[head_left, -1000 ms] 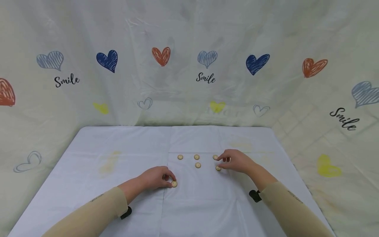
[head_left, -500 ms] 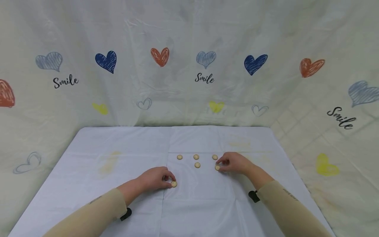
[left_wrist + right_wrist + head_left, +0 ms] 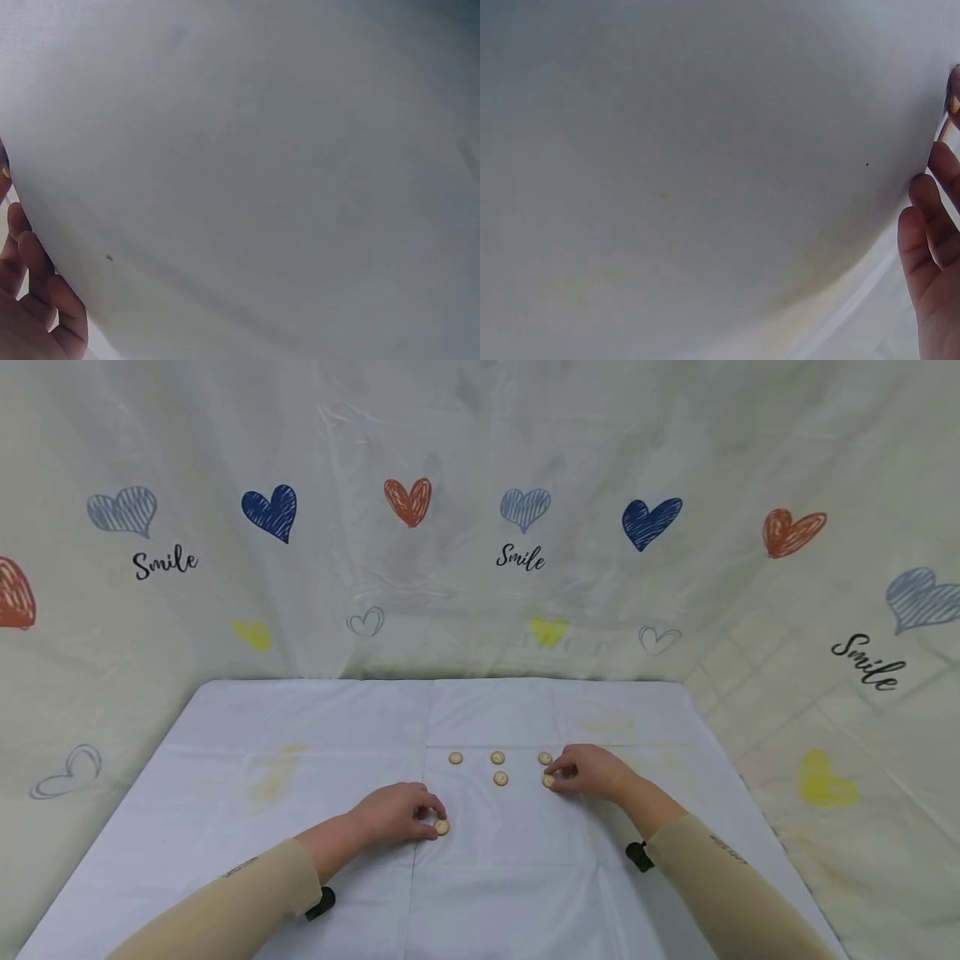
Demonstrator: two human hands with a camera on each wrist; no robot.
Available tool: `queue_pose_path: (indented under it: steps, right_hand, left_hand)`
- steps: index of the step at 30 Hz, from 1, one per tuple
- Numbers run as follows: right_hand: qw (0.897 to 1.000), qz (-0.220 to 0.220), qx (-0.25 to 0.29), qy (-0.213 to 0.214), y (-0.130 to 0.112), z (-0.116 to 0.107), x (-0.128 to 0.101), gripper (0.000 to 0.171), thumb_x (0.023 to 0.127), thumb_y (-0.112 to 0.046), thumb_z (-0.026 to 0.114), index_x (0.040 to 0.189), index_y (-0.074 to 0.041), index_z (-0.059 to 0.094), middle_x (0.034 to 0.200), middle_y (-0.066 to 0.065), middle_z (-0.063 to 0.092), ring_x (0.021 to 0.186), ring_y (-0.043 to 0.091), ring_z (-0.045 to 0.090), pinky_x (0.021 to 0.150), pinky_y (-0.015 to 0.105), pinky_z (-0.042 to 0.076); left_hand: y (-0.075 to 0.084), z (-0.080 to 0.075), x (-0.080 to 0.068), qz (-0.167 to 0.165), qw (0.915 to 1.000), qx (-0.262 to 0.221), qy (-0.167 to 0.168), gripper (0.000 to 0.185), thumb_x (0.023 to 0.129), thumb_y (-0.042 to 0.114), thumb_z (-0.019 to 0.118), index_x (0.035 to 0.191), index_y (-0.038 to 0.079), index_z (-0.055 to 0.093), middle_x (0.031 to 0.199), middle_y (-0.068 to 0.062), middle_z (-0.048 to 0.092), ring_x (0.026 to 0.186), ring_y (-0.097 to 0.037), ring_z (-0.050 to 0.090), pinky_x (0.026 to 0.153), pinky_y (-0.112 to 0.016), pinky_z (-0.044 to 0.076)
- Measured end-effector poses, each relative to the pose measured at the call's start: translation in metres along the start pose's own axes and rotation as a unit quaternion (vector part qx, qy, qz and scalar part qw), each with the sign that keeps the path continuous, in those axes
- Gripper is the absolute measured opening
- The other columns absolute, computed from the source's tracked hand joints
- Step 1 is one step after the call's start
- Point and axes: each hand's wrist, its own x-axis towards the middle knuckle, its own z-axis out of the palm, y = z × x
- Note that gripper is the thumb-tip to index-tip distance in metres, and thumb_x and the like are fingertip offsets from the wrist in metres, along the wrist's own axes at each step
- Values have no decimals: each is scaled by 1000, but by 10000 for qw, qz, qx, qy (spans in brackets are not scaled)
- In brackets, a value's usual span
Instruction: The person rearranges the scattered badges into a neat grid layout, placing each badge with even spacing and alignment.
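While both hands rest on the table [image 3: 225, 877], each sits at a small round wooden button. The near button [image 3: 442, 827] lies at 3 o'clock of the left hand [image 3: 393, 814], fingertips curled and pinching it. The right hand [image 3: 592, 772] pinches the right button [image 3: 549, 781] at its 9 o'clock. Three loose buttons [image 3: 498, 758] lie between, nearer the right hand. Both wrist views show only white cloth and finger edges; no buttons.

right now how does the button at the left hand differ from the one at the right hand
The left hand's button lies alone, nearer the person; the right hand's button sits farther away, close beside three more buttons. The left hand touches its button from the left, the right hand from the right. Both are small, round and tan, flat on the white cloth.
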Motion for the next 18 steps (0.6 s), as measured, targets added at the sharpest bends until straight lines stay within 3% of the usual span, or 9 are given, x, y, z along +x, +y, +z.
queue_pose_path:
  steps: [6, 12, 18]
  right_hand:
    - [9999, -40, -78, -50, 0, -1, 0, 20, 85, -30, 79, 103, -21, 79, 78, -12, 56, 72, 8, 49, 69, 30, 44]
    - [10000, 43, -40, -52, 0, -1, -1, 21, 85, -30, 79, 104, -20, 79, 80, -12, 57, 73, 8, 50, 70, 30, 44]
    - [10000, 47, -64, -28, 2, 0, 1, 21, 85, -30, 79, 104, -22, 79, 78, -13, 56, 72, 8, 50, 69, 30, 44]
  left_hand:
    - [4, -1, 0, -121, 9999, -9, -28, 14, 84, 32, 79, 97, 31, 74, 75, 12, 52, 70, -6, 48, 65, -27, 41]
    - [2, 0, 1, -250, 9991, -321, -73, 12, 85, 33, 77, 97, 32, 74, 68, 10, 54, 66, -6, 49, 63, -28, 41]
    - [-5, -1, 4, -269, 9977, -608, 117, 11, 87, 34, 75, 97, 36, 71, 67, 12, 52, 64, -6, 48, 62, -27, 40]
